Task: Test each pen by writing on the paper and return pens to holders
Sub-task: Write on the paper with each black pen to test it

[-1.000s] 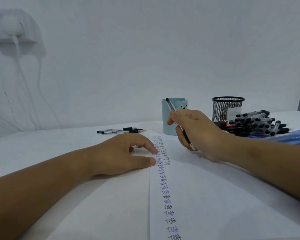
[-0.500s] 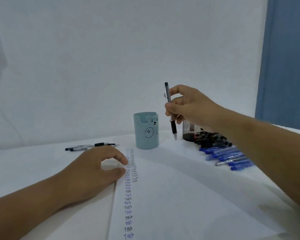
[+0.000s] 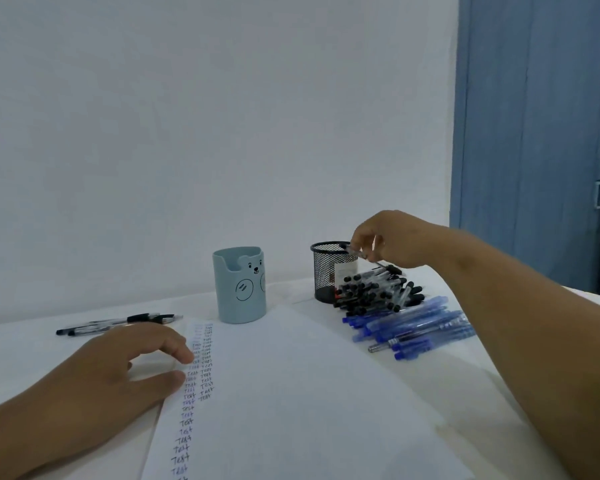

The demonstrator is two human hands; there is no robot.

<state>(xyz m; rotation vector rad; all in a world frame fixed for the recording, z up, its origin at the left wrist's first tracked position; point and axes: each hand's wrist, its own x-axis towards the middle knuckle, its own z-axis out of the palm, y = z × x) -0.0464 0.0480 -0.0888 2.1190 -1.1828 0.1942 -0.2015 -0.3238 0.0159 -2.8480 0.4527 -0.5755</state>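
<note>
Black mesh pen holder [image 3: 328, 271] stands beside the right hand [image 3: 388, 242], whose fingertips pinch a clear black-capped pen [image 3: 361, 253] at its rim; tipping it upright first should let it drop in cleanly.

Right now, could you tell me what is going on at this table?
A person is testing pens. The right hand holds a pen at the rim of the black mesh holder, apparently about to drop it in. The left hand rests on the edge of the paper, which carries columns of the handwritten word "Test". Piles of black-capped pens and blue pens lie beside the mesh holder, a blue bear holder stands nearby, and two pens lie apart on the left.
</note>
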